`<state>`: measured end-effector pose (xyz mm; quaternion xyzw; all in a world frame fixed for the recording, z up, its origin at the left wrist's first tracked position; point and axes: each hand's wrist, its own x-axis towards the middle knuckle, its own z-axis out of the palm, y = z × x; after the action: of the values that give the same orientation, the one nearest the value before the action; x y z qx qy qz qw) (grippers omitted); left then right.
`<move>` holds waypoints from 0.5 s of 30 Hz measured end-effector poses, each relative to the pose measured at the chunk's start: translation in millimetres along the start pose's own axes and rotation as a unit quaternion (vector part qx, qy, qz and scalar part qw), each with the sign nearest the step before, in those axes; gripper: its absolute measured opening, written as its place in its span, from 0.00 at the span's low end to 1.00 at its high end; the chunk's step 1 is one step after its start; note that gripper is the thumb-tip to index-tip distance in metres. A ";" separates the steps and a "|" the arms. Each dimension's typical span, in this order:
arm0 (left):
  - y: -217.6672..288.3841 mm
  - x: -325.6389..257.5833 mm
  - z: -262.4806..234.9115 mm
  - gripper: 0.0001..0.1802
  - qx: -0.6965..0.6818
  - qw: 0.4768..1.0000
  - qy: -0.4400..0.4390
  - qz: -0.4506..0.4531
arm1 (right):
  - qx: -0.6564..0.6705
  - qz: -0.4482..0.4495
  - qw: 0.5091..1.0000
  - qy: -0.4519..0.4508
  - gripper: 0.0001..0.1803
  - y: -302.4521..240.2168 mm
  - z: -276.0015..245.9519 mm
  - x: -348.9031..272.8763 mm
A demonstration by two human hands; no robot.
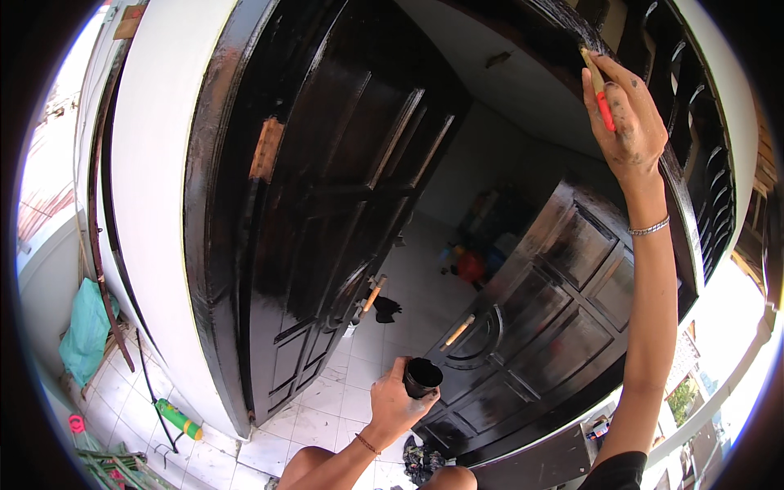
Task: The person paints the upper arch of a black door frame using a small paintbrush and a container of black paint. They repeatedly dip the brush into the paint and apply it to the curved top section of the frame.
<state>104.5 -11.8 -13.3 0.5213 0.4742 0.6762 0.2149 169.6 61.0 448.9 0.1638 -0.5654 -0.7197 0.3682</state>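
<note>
Between two black doors [327, 188]: one brush [599, 88], one cup [422, 377], perhaps paint.

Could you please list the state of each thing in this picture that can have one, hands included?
Left hand: closed around the small black cup.
Small black cup: upright, held, inside dark.
Right hand: raised, paint-smudged, gripping the brush.
Brush: tip against the top of the door frame.
Left door leaf: open, glossy black.
Right door leaf: open, glossy black.
Green cloth: hanging by the wall.
</note>
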 end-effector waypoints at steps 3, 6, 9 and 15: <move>0.2 1.2 -2.3 0.25 0.004 1.000 0.002 0.000 | 0.049 -0.020 0.999 -0.001 0.18 -23.0 3.7 -4.0; -0.1 1.2 -1.6 0.25 0.004 1.000 -0.003 0.006 | 0.010 -0.021 0.999 -0.025 0.19 -19.4 4.5 -7.4; -2.1 1.1 -1.1 0.25 0.007 1.000 0.001 0.004 | -0.045 0.020 0.999 0.016 0.19 -13.8 7.4 -6.8; -3.0 1.8 0.9 0.25 0.002 1.000 -0.005 -0.002 | -0.032 -0.035 0.999 0.012 0.20 -20.6 15.6 -11.4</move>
<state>104.1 -8.7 -15.0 0.5243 0.4752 0.6723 0.2175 160.1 81.7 432.4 0.1803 -0.5311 -0.7481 0.3545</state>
